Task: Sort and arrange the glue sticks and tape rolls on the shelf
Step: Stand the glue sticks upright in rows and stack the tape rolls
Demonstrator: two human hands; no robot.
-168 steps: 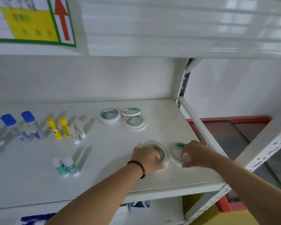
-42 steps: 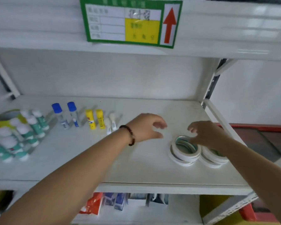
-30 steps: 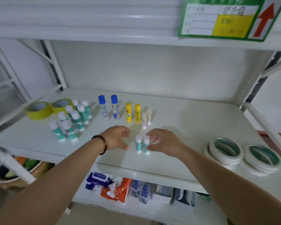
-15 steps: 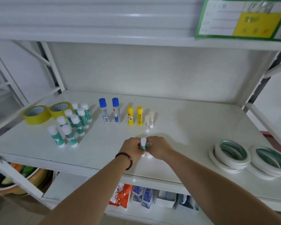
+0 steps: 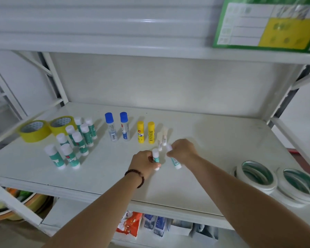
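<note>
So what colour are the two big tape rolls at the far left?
Yellow; the two big tape rolls show best in the head view.

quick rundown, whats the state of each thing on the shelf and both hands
left hand: grips a green glue stick, upright
right hand: grips another green glue stick, tilted
green glue sticks at left: standing, grouped
blue-capped bottles: upright, capped
yellow glue sticks: upright
yellow tape rolls: lying flat
white tape rolls: two stacks

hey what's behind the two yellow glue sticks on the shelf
Behind the two yellow glue sticks only bare white shelf shows, up to the back panel. The strip right behind their bodies is hidden.
</note>
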